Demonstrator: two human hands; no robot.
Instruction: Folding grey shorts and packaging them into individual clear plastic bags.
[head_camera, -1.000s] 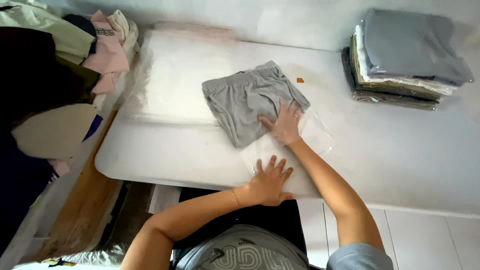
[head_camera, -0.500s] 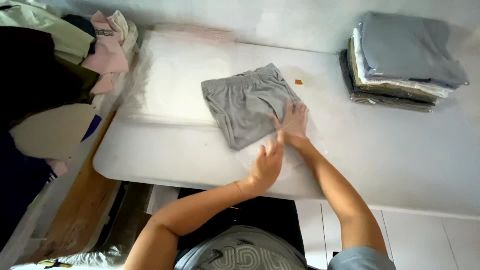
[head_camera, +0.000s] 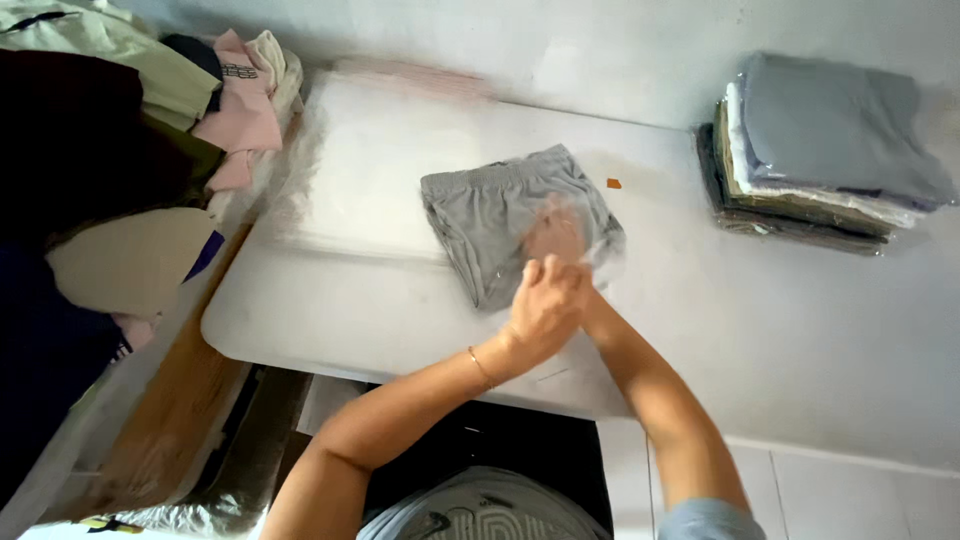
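Observation:
A folded grey pair of shorts (head_camera: 490, 215) lies on the white table (head_camera: 800, 330). A clear plastic bag (head_camera: 600, 250) rests over the shorts' near right corner. My left hand (head_camera: 545, 305) is closed on the bag's near edge and lifts it a little. My right hand (head_camera: 556, 235) reaches flat inside the bag. It looks hazy through the film, above the shorts, with nothing gripped in it.
A stack of bagged folded garments (head_camera: 820, 150) sits at the table's far right. Loose clothes in pink, cream and dark colours (head_camera: 150, 110) are heaped at the left. A small orange scrap (head_camera: 613, 183) lies beyond the shorts. A wooden ledge (head_camera: 170, 420) runs below the left edge.
My left hand rose from the table's front edge and closed on the bag. My right hand, which pressed flat on the bag, slid forward into it.

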